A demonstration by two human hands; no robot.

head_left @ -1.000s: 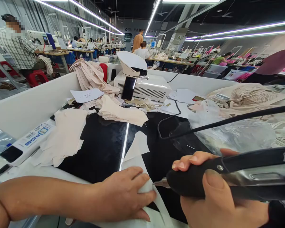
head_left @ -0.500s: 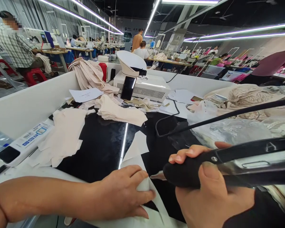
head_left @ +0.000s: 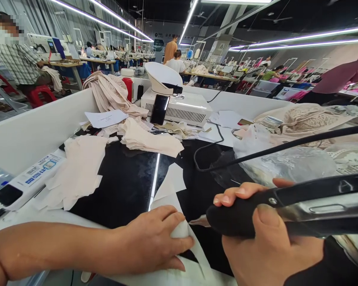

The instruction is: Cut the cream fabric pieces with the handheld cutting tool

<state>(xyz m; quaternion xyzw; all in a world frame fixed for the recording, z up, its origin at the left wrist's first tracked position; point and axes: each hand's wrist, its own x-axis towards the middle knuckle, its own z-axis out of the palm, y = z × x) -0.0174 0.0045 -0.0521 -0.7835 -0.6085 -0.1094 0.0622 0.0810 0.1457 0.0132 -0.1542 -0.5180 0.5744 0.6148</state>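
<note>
My left hand (head_left: 150, 240) rests at the near edge of the glossy black tabletop (head_left: 122, 186), its fingers bent over a pale cloth piece (head_left: 201, 258) and pressing on it. Just beyond lies another pale cut piece (head_left: 173, 180). My right hand (head_left: 271, 250) is wrapped round a thick black hand tool with a metal strip (head_left: 322, 206). The tool's rounded end points left, close to my left fingertips. A thin, light-coloured tip (head_left: 199, 221) shows beside that end; whether it belongs to the tool I cannot tell.
Stacks of pale cut cloth (head_left: 83, 171) lie at the left and a further stack (head_left: 150, 139) ahead. A white vented box (head_left: 179, 109) with a phone (head_left: 159, 109) stands behind. A black cord (head_left: 286, 147) crosses above plastic wrap (head_left: 274, 159) at the right. Other people sit at sewing machines beyond.
The view has shifted very slightly. Both hands keep practically the same place and hold, and the cloth pieces lie as before.
</note>
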